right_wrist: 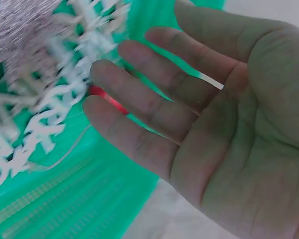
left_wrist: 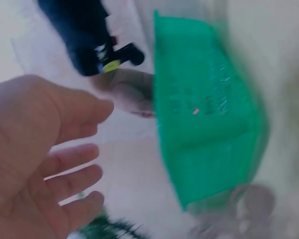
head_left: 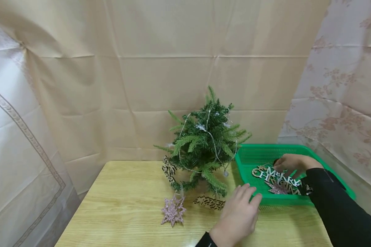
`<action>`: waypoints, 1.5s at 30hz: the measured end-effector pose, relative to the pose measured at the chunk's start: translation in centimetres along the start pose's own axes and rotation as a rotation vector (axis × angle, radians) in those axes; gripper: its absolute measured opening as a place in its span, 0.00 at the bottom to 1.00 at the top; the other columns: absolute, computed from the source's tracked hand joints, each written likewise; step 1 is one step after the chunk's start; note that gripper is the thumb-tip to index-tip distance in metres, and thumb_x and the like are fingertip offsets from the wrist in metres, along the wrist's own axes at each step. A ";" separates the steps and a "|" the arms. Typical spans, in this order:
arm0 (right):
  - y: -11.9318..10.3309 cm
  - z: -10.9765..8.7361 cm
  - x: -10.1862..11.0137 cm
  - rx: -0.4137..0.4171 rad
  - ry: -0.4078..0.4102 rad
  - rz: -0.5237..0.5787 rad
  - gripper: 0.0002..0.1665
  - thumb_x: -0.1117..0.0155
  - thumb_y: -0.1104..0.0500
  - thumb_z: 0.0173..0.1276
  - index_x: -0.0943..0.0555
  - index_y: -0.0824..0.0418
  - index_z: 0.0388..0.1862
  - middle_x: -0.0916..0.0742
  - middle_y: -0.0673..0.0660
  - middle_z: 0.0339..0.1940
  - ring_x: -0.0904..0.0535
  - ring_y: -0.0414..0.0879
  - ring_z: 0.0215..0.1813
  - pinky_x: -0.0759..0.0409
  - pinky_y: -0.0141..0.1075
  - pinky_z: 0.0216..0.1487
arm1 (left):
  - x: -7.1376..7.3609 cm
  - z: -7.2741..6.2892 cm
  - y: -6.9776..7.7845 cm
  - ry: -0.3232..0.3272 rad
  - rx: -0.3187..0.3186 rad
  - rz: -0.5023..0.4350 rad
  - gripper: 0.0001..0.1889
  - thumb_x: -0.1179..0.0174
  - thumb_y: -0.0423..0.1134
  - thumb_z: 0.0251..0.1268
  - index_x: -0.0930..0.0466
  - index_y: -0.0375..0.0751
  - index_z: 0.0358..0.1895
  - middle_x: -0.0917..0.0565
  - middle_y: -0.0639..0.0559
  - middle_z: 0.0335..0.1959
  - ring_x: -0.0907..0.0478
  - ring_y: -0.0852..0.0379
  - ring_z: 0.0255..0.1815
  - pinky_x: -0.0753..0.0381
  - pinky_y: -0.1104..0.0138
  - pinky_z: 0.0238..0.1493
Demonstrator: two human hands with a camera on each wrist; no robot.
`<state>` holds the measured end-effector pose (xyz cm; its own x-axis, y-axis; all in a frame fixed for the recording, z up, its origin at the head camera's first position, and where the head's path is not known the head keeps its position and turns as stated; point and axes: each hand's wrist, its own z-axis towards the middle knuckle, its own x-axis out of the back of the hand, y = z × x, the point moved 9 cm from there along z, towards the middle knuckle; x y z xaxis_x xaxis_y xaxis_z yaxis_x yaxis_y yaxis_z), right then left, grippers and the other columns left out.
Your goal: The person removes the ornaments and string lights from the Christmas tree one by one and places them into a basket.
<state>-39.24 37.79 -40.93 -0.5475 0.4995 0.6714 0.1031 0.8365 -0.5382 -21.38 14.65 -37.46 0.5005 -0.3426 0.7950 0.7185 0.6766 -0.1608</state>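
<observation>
My right hand reaches into the green plastic basket. In the right wrist view its fingers are spread, the fingertips right over white letter ornaments and a small red item. In the head view the letters spell words such as MERRY, with a pink glittery ornament beside them. My left hand hovers by the basket's near left corner, fingers apart and holding nothing. Close behind it stands a small Christmas tree with a clear light string on its branches.
A pink glitter star hangs at the tree's front left, low over the wooden table. Brown-and-black patterned ornaments show at the tree's lower front and left side. A beige cloth hangs behind; floral cloth borders the right.
</observation>
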 end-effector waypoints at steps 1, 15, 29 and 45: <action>-0.8 0.0 0.0 0.027 -0.003 -0.016 0.33 0.42 0.54 0.80 0.33 0.79 0.69 0.24 0.80 0.62 0.23 0.73 0.59 0.17 0.56 0.52 | 0.7 -0.1 -0.3 0.019 -0.013 -0.006 0.19 0.35 0.47 0.68 0.20 0.49 0.60 0.22 0.51 0.62 0.27 0.52 0.68 0.32 0.60 0.71; -12.3 -4.9 -5.6 0.515 0.125 -0.086 0.32 0.45 0.51 0.81 0.31 0.72 0.72 0.23 0.70 0.67 0.24 0.65 0.65 0.20 0.51 0.60 | 5.5 -4.1 -6.9 0.046 -0.076 -0.276 0.13 0.35 0.43 0.71 0.15 0.48 0.54 0.16 0.55 0.52 0.20 0.60 0.51 0.23 0.70 0.58; -16.7 -7.2 -12.7 0.694 0.088 0.064 0.28 0.48 0.53 0.83 0.32 0.67 0.74 0.23 0.68 0.68 0.21 0.50 0.64 0.19 0.35 0.56 | 3.0 -6.0 -12.8 -0.180 0.312 -0.368 0.23 0.33 0.44 0.68 0.23 0.41 0.63 0.22 0.49 0.62 0.24 0.49 0.60 0.18 0.57 0.57; -19.8 -5.4 -15.1 0.690 0.175 -0.089 0.40 0.41 0.40 0.76 0.29 0.71 0.71 0.21 0.66 0.66 0.20 0.56 0.60 0.19 0.52 0.56 | 0.7 -6.8 -12.2 -0.277 0.265 -0.195 0.16 0.30 0.40 0.63 0.15 0.37 0.51 0.16 0.47 0.52 0.19 0.48 0.55 0.21 0.55 0.62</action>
<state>-28.55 14.94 -37.67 -0.3826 0.5134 0.7682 -0.5159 0.5710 -0.6386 -26.52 1.67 -38.93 0.1932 -0.3172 0.9285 0.6198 0.7730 0.1352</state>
